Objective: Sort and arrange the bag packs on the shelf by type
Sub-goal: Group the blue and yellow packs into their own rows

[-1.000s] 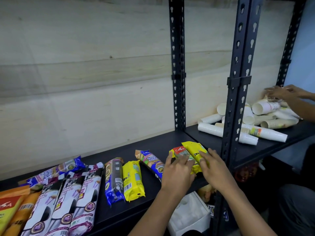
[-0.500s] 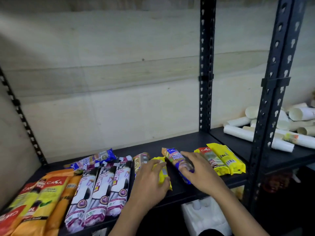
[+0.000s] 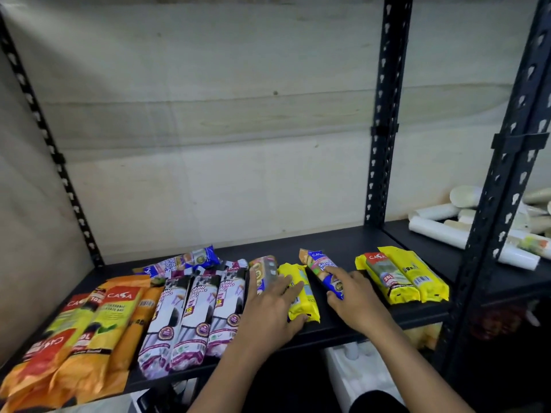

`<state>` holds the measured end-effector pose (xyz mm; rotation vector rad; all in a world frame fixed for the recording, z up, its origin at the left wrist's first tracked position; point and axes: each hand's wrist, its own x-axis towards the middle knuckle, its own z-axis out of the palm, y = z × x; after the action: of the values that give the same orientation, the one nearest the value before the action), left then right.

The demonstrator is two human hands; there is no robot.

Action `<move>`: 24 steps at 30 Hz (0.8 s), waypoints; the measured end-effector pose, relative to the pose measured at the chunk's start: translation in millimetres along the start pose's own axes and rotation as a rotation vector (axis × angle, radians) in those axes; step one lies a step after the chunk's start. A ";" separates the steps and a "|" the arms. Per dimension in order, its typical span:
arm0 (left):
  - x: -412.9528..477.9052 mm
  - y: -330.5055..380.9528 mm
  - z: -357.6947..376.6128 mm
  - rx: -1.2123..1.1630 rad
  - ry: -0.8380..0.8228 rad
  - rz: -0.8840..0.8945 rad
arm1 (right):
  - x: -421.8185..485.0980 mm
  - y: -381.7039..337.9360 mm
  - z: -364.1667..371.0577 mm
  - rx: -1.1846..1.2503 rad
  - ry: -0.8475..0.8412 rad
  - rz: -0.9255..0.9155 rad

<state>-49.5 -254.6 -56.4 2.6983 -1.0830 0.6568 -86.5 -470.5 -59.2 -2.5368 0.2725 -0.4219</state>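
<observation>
While both hands rest flat on packs, the black shelf (image 3: 351, 245) takes up most of the view, with a pale board wall behind it and dark slotted posts (image 3: 384, 114) on either side. Far left on the shelf sits a heap of orange packs (image 3: 89, 329), overlapping each other and hanging a bit over the front edge. Just beside them are three white-and-purple drawstring packs (image 3: 193, 317) lined up side by side, touching. Behind those lies a blue pack (image 3: 185, 262), turned sideways near the wall. Over on the right end, two yellow packs (image 3: 402, 278) lie together, well apart from the hands. On the next bay there's a pile of white cups (image 3: 441, 231), lying on their sides.

The left hand (image 3: 268, 311) is spread open, palm down, fingers covering a blue roll pack (image 3: 264, 271) and the edge of a single yellow pack (image 3: 301, 293) right next to it. The right hand (image 3: 354, 296) is also flat and loose, fingertips pressing on a slanted blue pack labelled Singlet (image 3: 320, 266). Neither hand is actually wrapped around anything, just resting on top.
</observation>
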 end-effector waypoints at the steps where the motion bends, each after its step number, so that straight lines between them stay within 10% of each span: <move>1: 1.4 1.6 1.5 0.008 0.005 0.006 | -0.7 0.9 1.2 0.022 0.011 -0.002; 24: 58.5 89.7 35.7 -0.470 -0.069 -0.056 | -29.1 46.8 -55.6 0.170 0.354 -0.013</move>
<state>-61.7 -366.6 -63.0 2.3454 -1.0196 0.2572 -138.1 -528.3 -47.4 -2.2897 0.3355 -0.8632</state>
